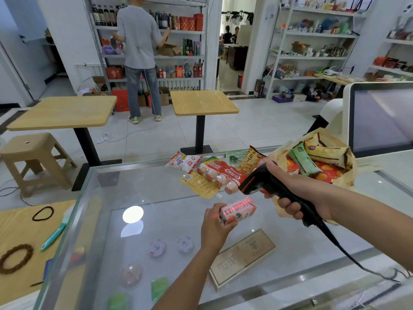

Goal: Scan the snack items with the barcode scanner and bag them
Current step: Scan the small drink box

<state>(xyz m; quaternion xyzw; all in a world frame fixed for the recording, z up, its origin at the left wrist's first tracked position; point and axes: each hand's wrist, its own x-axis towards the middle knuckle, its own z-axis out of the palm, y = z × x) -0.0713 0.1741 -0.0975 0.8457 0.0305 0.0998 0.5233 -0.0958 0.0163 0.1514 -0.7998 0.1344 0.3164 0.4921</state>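
The carton (pixel 237 210) sits above the glass counter (pixel 156 198), pinched in the left hand (pixel 215 227), red beam across its barcode. The right hand (pixel 288 198) grips the scanner (pixel 263 182). A tilted carton could misread.

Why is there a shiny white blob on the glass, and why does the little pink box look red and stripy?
In the head view, the white blob is a light's reflection on the glass counter; the red stripes on the pink carton are light from the barcode scanner; things near the edges lean because the lens is wide-angle.
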